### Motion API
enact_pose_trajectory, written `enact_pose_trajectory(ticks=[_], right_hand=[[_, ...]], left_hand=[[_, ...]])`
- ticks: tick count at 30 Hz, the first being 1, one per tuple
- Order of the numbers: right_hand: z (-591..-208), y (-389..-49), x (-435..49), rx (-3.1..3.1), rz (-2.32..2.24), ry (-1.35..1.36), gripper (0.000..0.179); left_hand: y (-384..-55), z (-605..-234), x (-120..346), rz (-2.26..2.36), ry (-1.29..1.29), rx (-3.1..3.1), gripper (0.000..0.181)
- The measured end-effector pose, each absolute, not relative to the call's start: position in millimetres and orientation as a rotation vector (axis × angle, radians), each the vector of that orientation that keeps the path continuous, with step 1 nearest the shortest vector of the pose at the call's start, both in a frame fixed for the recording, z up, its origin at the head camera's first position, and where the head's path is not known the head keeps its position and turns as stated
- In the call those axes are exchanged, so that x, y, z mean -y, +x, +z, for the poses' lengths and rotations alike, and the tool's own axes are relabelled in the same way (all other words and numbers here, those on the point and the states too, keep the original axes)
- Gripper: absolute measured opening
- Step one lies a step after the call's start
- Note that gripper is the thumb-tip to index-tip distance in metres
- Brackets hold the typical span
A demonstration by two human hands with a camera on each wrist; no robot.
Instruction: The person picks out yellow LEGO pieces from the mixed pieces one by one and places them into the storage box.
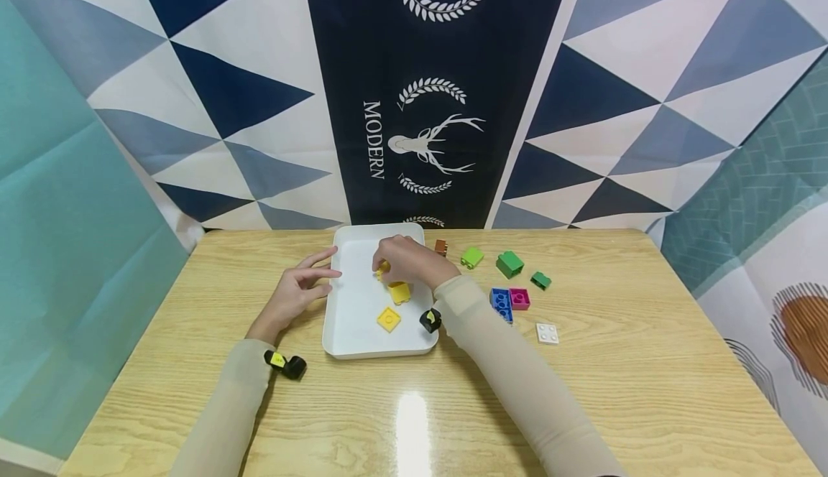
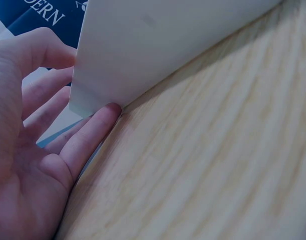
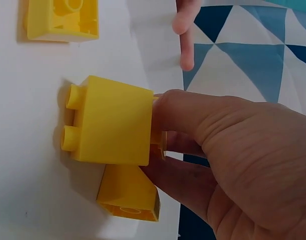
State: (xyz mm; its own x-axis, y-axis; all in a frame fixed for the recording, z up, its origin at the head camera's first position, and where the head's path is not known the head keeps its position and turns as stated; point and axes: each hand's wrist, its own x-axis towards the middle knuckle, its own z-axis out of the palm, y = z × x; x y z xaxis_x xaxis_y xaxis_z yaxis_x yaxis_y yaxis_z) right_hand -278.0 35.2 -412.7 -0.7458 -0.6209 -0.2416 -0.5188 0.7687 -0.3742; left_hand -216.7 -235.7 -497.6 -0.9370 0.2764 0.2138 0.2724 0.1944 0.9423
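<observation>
My right hand [image 1: 402, 256] reaches into a white tray [image 1: 349, 344] and pinches a yellow brick [image 1: 383, 269], which the fingers partly hide. Just beside those fingers lies a larger yellow brick [image 3: 115, 122], studs turned sideways. Below it in the right wrist view is another yellow brick [image 3: 128, 197], hollow side showing. A square yellow brick [image 1: 389, 319] rests nearer the tray's front, hollow side up. Along the tray's left side, my left hand [image 1: 299, 292] has its fingers spread and fairly straight. In the left wrist view, fingertips [image 2: 112, 109] touch the tray's outer wall.
Right of the tray on the wooden table [image 1: 614, 391] are a brown brick [image 1: 441, 247], a lime brick [image 1: 472, 257], two green bricks [image 1: 509, 264], a blue brick [image 1: 501, 303], a magenta brick [image 1: 520, 298] and a white brick [image 1: 547, 333]. Patterned cloth [image 1: 259, 103] hangs behind.
</observation>
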Motion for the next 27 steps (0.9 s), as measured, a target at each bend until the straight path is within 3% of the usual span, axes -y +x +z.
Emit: enact_pose_trajectory(ticks=[27], right_hand=[[-392, -268, -36, -2.491, -0.251, -0.883, 0.041]], left_hand=[[-216, -497, 236, 1.891, 0.524, -2.432, 0.026]])
